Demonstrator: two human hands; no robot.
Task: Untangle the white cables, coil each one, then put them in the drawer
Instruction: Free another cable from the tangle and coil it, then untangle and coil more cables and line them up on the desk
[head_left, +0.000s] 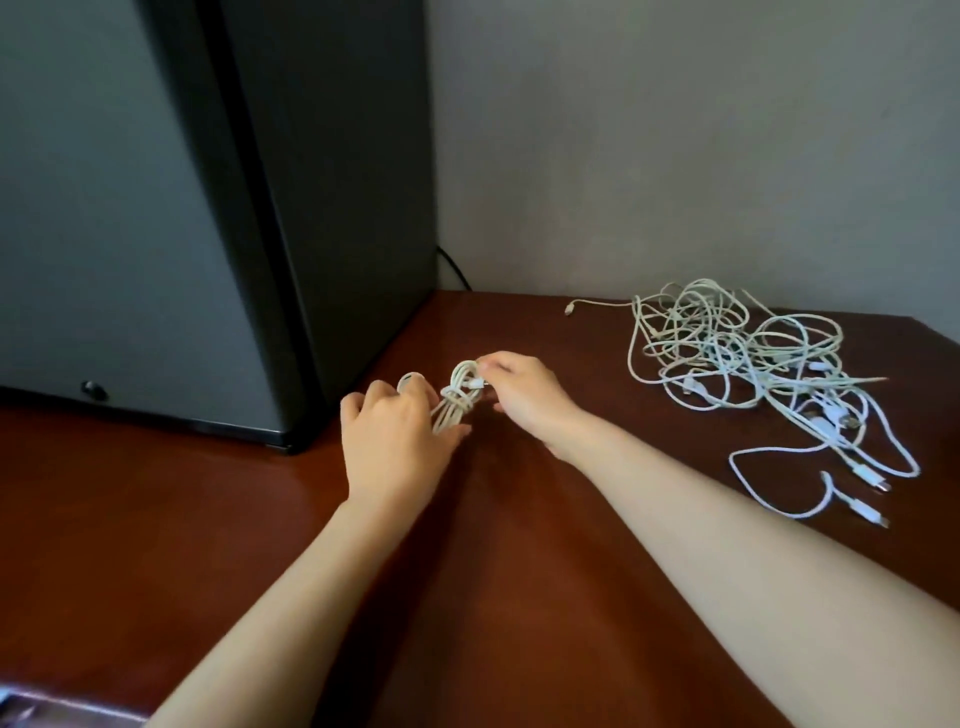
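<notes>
Two bare arms reach in from the bottom. The left arm (291, 587) comes up from about 7 o'clock. The right arm (727, 525) comes in from about 4 o'clock. The hands meet near the middle. The left hand (395, 441) shows its back, and its fingers curl round one end of a small white cable bundle (457, 402), with the thumb pointing to 3 o'clock under it. The right hand (524, 397) sits close by, at 2 o'clock from the left hand. Its thumb and fingers pinch the top loop of the same bundle.
</notes>
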